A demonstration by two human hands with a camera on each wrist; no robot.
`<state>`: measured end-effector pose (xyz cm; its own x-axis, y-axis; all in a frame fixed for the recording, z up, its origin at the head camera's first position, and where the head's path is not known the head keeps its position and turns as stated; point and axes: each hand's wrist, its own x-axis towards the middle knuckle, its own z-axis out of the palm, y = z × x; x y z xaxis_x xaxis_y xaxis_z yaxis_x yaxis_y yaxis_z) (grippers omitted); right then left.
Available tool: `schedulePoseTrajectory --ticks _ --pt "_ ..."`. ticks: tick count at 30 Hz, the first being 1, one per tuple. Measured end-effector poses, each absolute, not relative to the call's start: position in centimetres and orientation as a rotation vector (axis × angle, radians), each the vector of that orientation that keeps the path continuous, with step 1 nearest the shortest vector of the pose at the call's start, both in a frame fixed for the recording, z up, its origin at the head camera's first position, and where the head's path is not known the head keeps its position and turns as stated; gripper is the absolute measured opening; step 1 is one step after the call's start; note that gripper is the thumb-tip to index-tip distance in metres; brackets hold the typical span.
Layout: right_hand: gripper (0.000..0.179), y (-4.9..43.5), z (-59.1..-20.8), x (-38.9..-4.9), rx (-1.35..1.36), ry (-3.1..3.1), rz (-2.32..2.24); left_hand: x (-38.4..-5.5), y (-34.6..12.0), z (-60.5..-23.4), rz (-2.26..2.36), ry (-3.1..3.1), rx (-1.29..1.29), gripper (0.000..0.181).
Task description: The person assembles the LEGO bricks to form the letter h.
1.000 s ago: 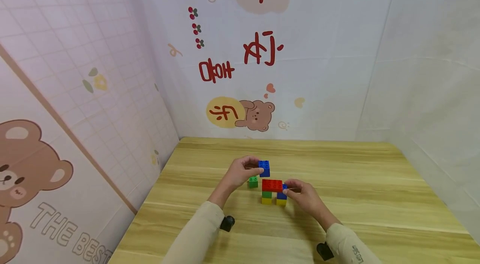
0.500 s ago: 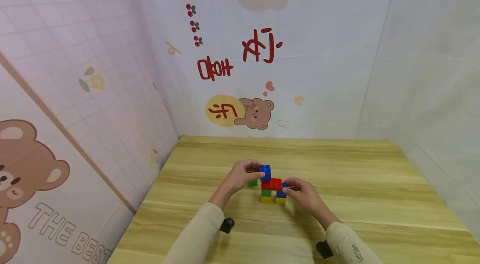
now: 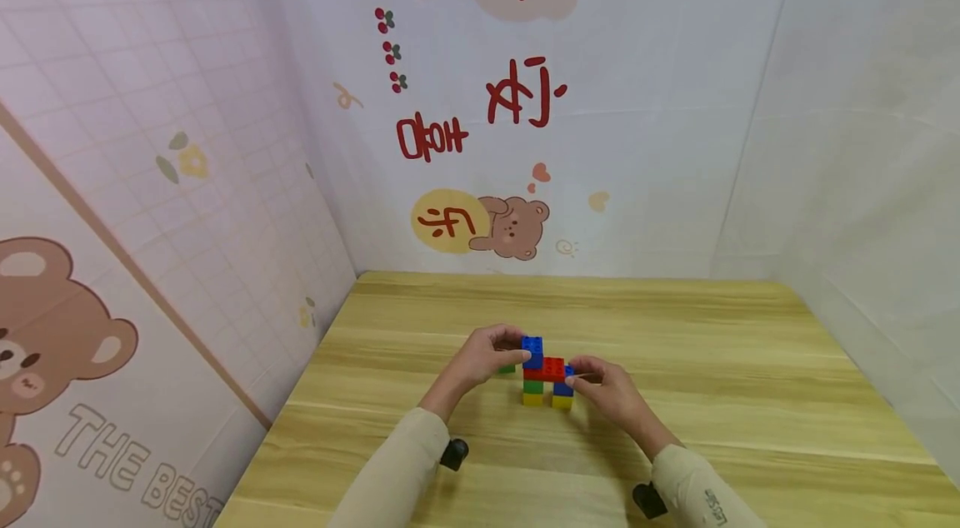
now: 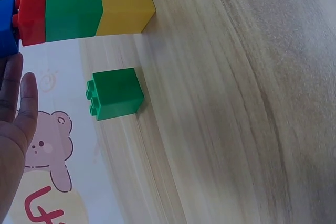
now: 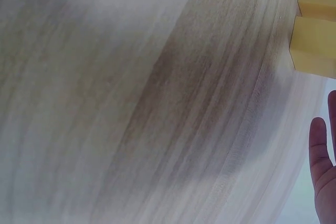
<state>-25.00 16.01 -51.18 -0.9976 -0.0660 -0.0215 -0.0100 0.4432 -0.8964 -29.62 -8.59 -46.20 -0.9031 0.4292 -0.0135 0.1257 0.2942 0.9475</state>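
Blue square plastic block point(image 3: 532, 355) is lower than in the head frame a second ago: it hung clear above the stack then, now it's down at the left end of the red rectangular studded brick point(image 3: 553, 369). Right hand looks unchanged.

Head view: left hand point(image 3: 483, 357) pinches that block between thumb and fingers, gap only as wide as the block. Red brick bridges two columns on the wood-grain table point(image 3: 675, 336). Left column: green plastic block point(image 3: 533, 387) on a yellow plastic block point(image 3: 533, 400). Right column: second blue block point(image 3: 562, 389) on second yellow block point(image 3: 562, 402). Right hand point(image 3: 609, 388) pinches the second blue block from the right, thumb on the near side, apparently as a brace. Loose green studded block point(image 3: 507, 368) sits left of the stack, half hidden by the left hand.

Left wrist view: red studs show at the blue block's edge, so I'd say it's not fully pressed home. Loose green block stands apart from the stack, whole.

Right wrist view: both yellow bases plus part of the right hand; contact out of frame, can't tell grip from here.

My read: step in hand is seating the blue block. Next move calls for checking stud alignment, then straight-down pressure with the right column held steady.
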Motion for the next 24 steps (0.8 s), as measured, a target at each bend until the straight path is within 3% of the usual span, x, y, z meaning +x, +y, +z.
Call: schedulePoseTrajectory --ticks 24 --pt "0.027 15.99 -51.33 -24.73 -0.098 2.625 -1.659 -28.90 -8.56 -46.59 1.613 2.322 0.508 0.028"
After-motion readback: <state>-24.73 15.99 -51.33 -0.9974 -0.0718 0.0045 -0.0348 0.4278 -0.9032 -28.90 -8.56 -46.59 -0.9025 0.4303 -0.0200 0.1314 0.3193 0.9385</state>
